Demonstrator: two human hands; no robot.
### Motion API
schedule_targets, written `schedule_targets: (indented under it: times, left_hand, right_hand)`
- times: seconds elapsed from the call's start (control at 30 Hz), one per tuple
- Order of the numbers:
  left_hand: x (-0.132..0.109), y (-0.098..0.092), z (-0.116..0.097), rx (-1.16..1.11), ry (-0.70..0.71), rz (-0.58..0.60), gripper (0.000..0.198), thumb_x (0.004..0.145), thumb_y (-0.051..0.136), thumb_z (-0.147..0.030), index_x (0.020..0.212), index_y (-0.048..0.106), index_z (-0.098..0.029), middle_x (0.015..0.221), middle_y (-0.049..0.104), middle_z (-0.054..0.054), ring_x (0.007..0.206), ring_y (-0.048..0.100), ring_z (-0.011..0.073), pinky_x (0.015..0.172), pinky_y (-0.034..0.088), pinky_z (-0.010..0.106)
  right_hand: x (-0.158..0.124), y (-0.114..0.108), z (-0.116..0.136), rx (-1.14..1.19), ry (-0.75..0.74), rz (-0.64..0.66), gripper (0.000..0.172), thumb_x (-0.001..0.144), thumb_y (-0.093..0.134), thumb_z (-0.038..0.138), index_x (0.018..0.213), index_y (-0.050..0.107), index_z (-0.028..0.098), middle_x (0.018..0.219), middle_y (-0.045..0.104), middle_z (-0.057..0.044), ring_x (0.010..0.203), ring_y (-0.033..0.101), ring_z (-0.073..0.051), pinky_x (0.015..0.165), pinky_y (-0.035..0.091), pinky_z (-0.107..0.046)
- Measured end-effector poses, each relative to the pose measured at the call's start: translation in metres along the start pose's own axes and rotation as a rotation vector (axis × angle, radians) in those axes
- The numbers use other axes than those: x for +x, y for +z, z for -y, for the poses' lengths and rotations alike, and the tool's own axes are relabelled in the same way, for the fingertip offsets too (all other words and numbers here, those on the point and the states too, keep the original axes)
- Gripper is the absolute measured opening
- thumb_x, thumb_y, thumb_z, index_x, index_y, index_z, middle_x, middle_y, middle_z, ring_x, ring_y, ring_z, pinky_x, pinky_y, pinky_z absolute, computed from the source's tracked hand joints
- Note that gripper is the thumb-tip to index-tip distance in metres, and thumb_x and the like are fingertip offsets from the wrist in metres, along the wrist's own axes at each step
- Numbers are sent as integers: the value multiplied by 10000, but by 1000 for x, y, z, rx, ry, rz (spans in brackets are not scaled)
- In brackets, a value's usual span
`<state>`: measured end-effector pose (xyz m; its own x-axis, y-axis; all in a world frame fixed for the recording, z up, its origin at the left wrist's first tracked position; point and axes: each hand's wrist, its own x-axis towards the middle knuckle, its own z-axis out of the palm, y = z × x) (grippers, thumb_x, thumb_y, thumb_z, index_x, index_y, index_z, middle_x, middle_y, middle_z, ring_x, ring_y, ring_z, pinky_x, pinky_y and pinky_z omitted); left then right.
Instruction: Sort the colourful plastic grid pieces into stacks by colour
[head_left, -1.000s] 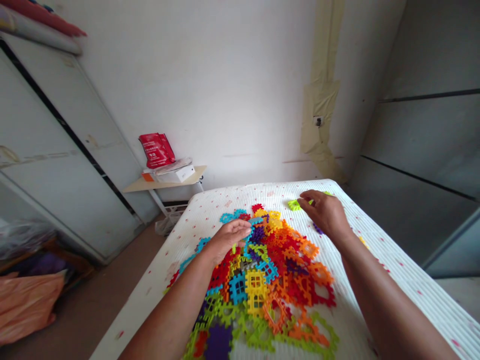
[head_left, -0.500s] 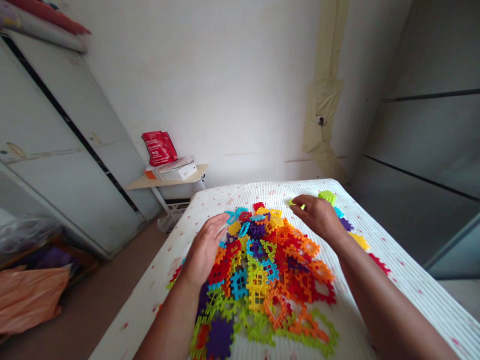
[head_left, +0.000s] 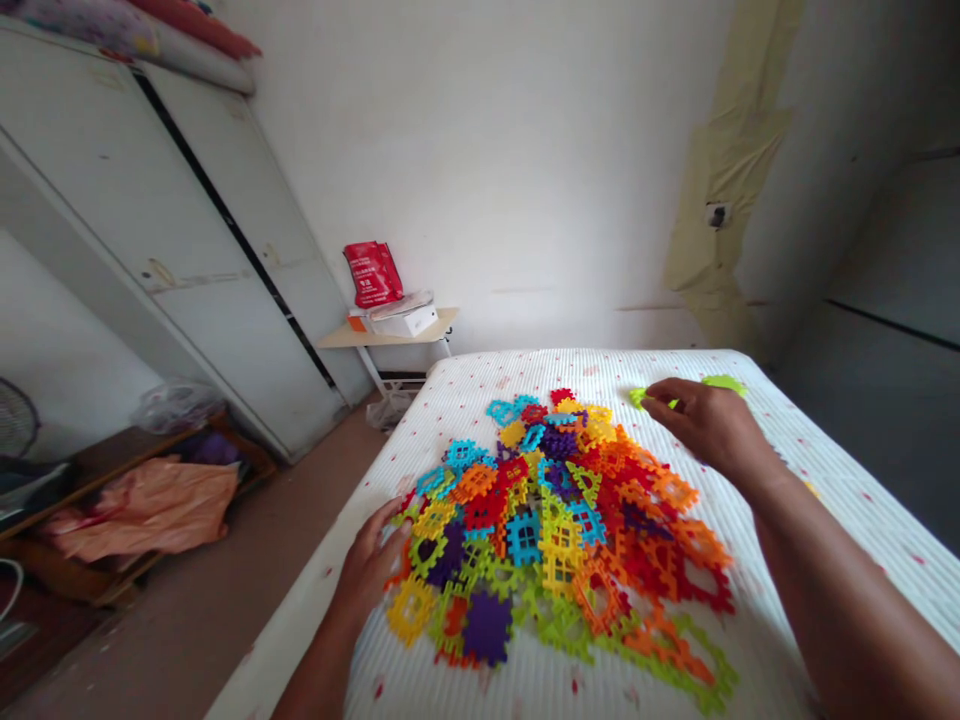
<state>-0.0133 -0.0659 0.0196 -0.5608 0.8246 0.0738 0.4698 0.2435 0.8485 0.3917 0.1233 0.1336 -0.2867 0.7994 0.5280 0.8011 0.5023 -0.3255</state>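
Note:
A heap of colourful plastic interlocking building pieces (head_left: 559,545), notched along their edges, lies spread over the bed. My right hand (head_left: 701,420) is closed at the far right of the heap, with a lime green interlocking piece (head_left: 639,398) pinched at its fingertips. Just behind that hand lies another lime green piece or stack (head_left: 724,384), partly hidden. At the heap's left edge, my left hand (head_left: 373,555) rests beside orange and yellow pieces (head_left: 411,608), fingers loosely apart and nothing visible in them.
The bed (head_left: 457,380) has a white ribbed cover with red spots. Behind it on the left, a small table (head_left: 330,338) carries a red bag (head_left: 373,275) and a white box (head_left: 405,321). A wardrobe (head_left: 187,250) stands left, near an orange cloth (head_left: 150,510).
The view has turned left. My left hand has moved back toward me along the heap's left edge, uncovering blue and orange pieces. My right hand still holds the green piece.

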Motion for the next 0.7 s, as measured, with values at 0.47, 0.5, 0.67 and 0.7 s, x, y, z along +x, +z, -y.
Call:
schedule_targets:
  times: [0.47, 0.5, 0.67, 0.7]
  left_hand:
    - [34, 66, -35, -249, 52, 23, 456, 634, 660, -329, 1067, 612, -193, 1073, 636, 70, 1021, 563, 232, 927, 390, 355]
    - [36, 69, -39, -274, 54, 27, 449, 621, 667, -312, 1049, 616, -185, 1062, 639, 71, 1013, 566, 228, 925, 391, 348]
    - [44, 81, -56, -364, 65, 77, 422, 572, 684, -253, 983, 632, -173, 973, 660, 55, 962, 586, 225, 907, 407, 347]
    - [46, 84, -57, -369, 64, 92, 414, 567, 687, -254, 971, 639, -175, 965, 664, 51, 958, 588, 227, 904, 409, 351]
  right_hand:
    - [0, 6, 5, 12, -16, 52, 294, 814, 463, 420, 844, 668, 212, 755, 699, -35, 542, 589, -148, 509, 377, -238]
    - [0, 6, 4, 14, -19, 50, 288, 814, 465, 417, 845, 668, 215, 761, 700, -34, 549, 593, -149, 515, 382, -238]
    - [-1, 7, 3, 24, -30, 52, 265, 815, 475, 399, 874, 667, 226, 772, 702, -30, 593, 615, -154, 545, 400, -239]
    - [-1, 7, 3, 25, -29, 50, 263, 815, 474, 395, 875, 667, 227, 771, 702, -30, 587, 613, -152, 541, 399, -239]
